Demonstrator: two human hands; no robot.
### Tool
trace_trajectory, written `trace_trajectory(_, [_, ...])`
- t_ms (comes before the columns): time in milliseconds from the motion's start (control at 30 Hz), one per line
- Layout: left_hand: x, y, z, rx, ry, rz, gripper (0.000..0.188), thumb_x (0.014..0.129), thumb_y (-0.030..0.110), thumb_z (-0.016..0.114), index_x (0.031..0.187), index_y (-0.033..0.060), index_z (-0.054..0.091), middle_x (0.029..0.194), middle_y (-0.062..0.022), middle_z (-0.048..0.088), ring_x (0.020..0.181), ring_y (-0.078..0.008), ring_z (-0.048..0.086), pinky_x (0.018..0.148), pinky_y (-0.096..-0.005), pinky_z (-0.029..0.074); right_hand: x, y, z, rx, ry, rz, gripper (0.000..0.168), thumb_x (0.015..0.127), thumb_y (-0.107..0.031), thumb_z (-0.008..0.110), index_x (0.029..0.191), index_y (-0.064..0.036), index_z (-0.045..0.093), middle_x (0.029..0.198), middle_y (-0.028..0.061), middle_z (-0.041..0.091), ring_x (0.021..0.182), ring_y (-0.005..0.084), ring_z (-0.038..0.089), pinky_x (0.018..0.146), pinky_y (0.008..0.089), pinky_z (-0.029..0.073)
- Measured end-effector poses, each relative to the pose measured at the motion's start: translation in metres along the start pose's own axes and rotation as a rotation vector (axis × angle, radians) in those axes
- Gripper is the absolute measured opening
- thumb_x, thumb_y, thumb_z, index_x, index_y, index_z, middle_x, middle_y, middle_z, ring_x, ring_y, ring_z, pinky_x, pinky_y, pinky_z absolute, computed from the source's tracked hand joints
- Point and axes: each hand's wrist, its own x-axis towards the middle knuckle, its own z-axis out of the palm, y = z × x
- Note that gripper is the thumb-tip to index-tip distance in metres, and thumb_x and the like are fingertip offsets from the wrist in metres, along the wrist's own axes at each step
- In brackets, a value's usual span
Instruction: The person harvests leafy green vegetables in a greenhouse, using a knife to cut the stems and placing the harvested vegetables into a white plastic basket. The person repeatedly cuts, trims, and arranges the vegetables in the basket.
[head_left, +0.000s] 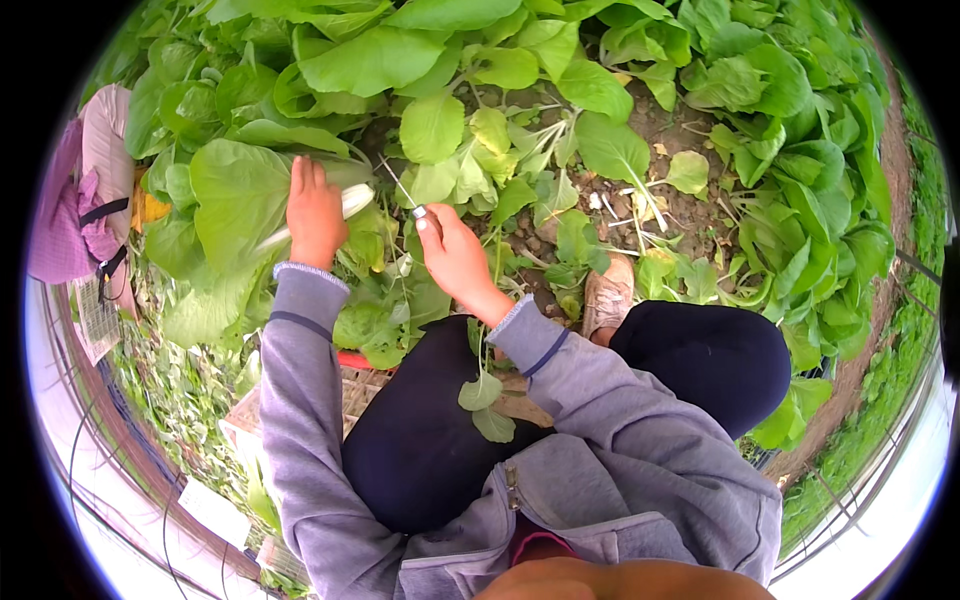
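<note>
My left hand (315, 214) grips a leafy green vegetable (240, 195), its broad leaves spreading to the left. The pale cut-looking stem end (357, 199) sticks out to the right of that hand. In my right hand (459, 262) is a small knife (400, 182). Its thin blade points up and to the left, close to the stem end but apart from it. Most of the knife's handle is hidden inside my fist. Below and around both hands lie low green leaves and loose, partly yellowed leaves (491, 129).
Rows of leafy greens (757, 82) stand ahead and to the right. Bare soil (660, 127) bears leaf scraps. My shoe (609, 294) is planted among plants. A plastic crate (244, 416) sits by my left leg. Another person in purple clothing (64, 206) is at far left.
</note>
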Motion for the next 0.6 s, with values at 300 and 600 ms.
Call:
trace_trajectory(300, [-0.013, -0.008, 0.016, -0.12, 0.02, -0.038, 0.028, 0.068, 0.018, 0.062, 0.094, 0.0106, 0.068, 0.132, -0.0192, 0.043, 0.123, -0.0375, 0.036, 0.108, -0.045, 0.02, 0.079, 0.019, 0.055, -0.223, -0.164, 0.101, 0.03, 0.09, -0.024, 0.045, 0.114, -0.009, 0.055, 0.099, 0.0182, 0.063, 0.09, 0.0386, 0.06, 0.077, 0.0475, 0.046])
trace_trajectory(600, [-0.003, -0.006, 0.019, -0.148, -0.063, -0.031, 0.024, 0.068, 0.02, 0.063, 0.09, 0.0134, 0.07, 0.141, -0.0169, 0.036, 0.13, -0.0362, 0.029, 0.108, -0.0443, 0.018, 0.125, 0.085, 0.09, 0.018, -0.168, 0.258, 0.038, 0.09, -0.021, 0.044, 0.124, -0.007, 0.052, 0.099, 0.0166, 0.064, 0.086, 0.034, 0.061, 0.073, 0.0412, 0.048])
